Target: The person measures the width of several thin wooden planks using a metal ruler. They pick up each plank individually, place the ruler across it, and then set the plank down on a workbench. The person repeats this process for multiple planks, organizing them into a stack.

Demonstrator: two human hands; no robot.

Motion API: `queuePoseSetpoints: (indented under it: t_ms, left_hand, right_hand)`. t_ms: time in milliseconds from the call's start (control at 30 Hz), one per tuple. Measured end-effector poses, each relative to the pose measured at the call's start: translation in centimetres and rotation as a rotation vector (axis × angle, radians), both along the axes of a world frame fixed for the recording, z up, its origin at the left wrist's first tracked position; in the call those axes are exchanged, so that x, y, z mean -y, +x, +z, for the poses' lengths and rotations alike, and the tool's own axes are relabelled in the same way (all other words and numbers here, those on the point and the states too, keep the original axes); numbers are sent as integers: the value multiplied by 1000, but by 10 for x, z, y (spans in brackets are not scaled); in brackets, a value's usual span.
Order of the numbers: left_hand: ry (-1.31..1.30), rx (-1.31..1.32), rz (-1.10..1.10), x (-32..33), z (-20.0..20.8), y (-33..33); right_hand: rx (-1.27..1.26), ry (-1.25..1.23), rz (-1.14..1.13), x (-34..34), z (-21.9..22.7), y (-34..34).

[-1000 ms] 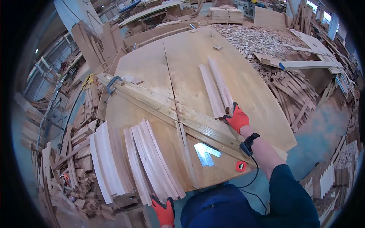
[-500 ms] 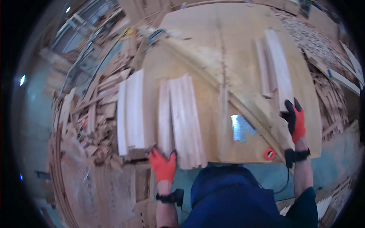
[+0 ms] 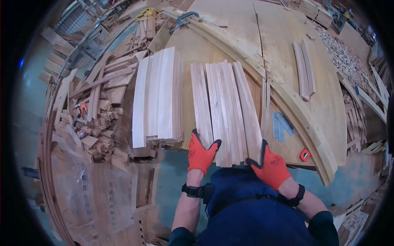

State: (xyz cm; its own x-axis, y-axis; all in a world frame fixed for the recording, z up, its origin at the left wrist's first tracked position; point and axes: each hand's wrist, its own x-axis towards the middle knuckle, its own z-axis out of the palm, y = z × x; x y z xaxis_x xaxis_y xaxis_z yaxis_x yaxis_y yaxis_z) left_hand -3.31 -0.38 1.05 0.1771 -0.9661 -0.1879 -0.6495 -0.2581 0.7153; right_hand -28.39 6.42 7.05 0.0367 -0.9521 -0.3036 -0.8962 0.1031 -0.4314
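Note:
A row of pale wooden strips lies side by side on the plywood table, ends toward me. My left hand, in an orange glove with dark fingertips, straddles the near end of the leftmost strips, fingers along the left edge and thumb on the right. At the row's right side, my right hand, gloved alike, grips the near end of a slightly slanted wooden strip between thumb and fingers. Its far end leans against the row. The palms hide parts of the near ends.
Left of the row stands another stack of strips. A long curved wooden form crosses the table, with a blue clamp at its far end. Two strips, metal plates and a red tape measure lie right. Offcuts are heaped left.
My right hand has brought a strip from the table's right side over to the middle row. My left hand stays at the row's near left end. The view has shifted.

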Motion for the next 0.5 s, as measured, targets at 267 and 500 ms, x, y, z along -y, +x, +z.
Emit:
queuePoseSetpoints:
  t_ms: [267,500]
  left_hand:
    - [-20,-53,-29,0,-7,15]
    - [-38,-30,-55,-6,-10,36]
  right_hand:
    - [133,28,-139,51,-21,22]
    - [111,15,-212,47,-37,61]
